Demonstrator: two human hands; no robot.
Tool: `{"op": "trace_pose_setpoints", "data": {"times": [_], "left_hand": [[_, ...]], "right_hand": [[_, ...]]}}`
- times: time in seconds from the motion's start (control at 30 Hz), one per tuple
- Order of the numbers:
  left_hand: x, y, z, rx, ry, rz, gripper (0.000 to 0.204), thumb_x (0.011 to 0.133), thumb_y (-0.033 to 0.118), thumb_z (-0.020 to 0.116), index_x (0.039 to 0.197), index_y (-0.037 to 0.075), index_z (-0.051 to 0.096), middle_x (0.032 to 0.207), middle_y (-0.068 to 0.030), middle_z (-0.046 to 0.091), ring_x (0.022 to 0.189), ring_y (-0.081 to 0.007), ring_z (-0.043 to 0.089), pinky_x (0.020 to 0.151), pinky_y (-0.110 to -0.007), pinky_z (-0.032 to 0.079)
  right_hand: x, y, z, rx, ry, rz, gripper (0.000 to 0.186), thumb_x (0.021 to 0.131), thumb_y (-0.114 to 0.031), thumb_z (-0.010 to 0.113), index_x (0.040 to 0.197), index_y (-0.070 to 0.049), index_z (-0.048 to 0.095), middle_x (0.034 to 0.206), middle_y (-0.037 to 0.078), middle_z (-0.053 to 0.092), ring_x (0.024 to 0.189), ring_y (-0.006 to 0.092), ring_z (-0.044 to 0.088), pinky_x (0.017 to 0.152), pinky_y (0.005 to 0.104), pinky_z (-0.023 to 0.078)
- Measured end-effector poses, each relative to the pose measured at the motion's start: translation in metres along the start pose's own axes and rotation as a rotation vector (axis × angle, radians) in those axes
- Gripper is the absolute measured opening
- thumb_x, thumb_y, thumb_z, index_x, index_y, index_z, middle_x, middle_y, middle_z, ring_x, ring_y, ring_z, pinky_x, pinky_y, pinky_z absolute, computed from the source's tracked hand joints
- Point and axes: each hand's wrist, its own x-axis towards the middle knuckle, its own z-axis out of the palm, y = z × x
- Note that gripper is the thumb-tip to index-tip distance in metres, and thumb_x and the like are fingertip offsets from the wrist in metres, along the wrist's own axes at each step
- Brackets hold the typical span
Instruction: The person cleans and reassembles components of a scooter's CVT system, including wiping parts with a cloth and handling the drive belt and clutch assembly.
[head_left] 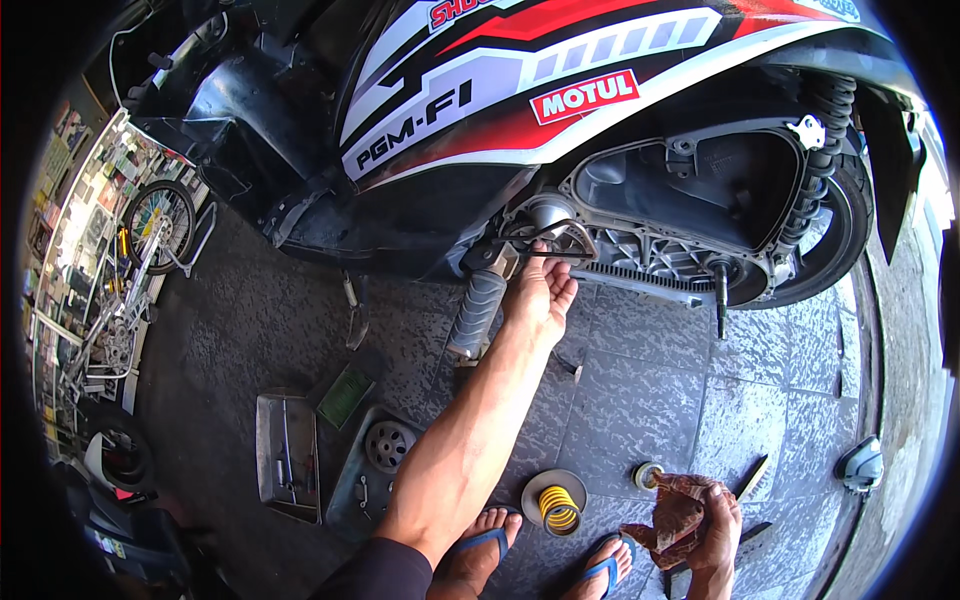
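Fingers (540,265) of the left hand (537,298) half-curl at the scooter (450,125), grip unclear. Apart from it, the right hand (716,530) clutches brown cloth (678,512).

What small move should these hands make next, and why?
Probably raise the right hand with its crumpled brown patterned cloth toward the open grey metal engine casing, perhaps to wipe it: the left hand is at the casing's left end, while the cloth is held low, apart from it.
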Motion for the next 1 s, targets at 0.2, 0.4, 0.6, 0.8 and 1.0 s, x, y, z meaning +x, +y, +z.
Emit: {"op": "trace_pose_setpoints", "data": {"times": [0.2, 0.4, 0.6, 0.8, 1.0], "left_hand": [[0.003, 0.003, 0.0, -0.016, -0.025, -0.02, 0.033, 0.092, 0.037, 0.073, 0.094, 0.006, 0.062, 0.084, -0.0028, 0.064, 0.077, -0.013, 0.061, 0.073, -0.03, 0.053], [0.015, -0.001, 0.001, -0.016, -0.006, -0.027, 0.03, 0.092, 0.036, 0.072, 0.095, 0.008, 0.062, 0.083, -0.0019, 0.064, 0.074, -0.0123, 0.061, 0.07, -0.029, 0.052], [0.01, 0.004, -0.007, -0.02, -0.02, 0.017, 0.031, 0.09, 0.038, 0.074, 0.093, 0.01, 0.062, 0.079, 0.0007, 0.065, 0.072, -0.0112, 0.062, 0.066, -0.029, 0.053], [-0.103, -0.007, -0.06, 0.419, -0.406, 0.046, 0.027, 0.098, 0.033, 0.064, 0.099, 0.006, 0.066, 0.082, -0.0037, 0.067, 0.066, -0.0089, 0.06, 0.059, -0.025, 0.05], [-0.216, 0.074, -0.263, 0.832, -0.004, 0.389, 0.017, 0.099, 0.018, 0.063, 0.104, 0.003, 0.067, 0.082, -0.002, 0.069, 0.071, -0.0045, 0.06, 0.059, -0.02, 0.047]], "right_hand": [[0.001, 0.001, -0.001, -0.008, 0.014, 0.003, 0.037, 0.094, -0.029, 0.062, 0.105, 0.006, 0.065, 0.093, 0.017, 0.071, 0.08, 0.0264, 0.07, 0.074, 0.0391, 0.058], [0.002, 0.001, -0.004, -0.003, -0.003, 0.002, 0.036, 0.094, -0.028, 0.061, 0.105, 0.006, 0.065, 0.094, 0.018, 0.071, 0.082, 0.0273, 0.07, 0.075, 0.0403, 0.058], [-0.005, -0.012, 0.017, -0.082, -0.083, -0.016, 0.038, 0.094, -0.031, 0.061, 0.106, 0.005, 0.065, 0.097, 0.016, 0.071, 0.086, 0.0256, 0.068, 0.079, 0.0396, 0.056], [0.001, -0.003, -0.038, -0.082, -0.356, 0.029, 0.054, 0.1, -0.047, 0.049, 0.132, -0.003, 0.054, 0.132, 0.014, 0.058, 0.122, 0.0277, 0.053, 0.106, 0.0453, 0.04], [-0.009, -0.013, -0.041, -0.229, -0.104, 0.022, 0.053, 0.1, -0.046, 0.05, 0.132, -0.004, 0.054, 0.132, 0.013, 0.057, 0.122, 0.0275, 0.053, 0.106, 0.0452, 0.04]]}}
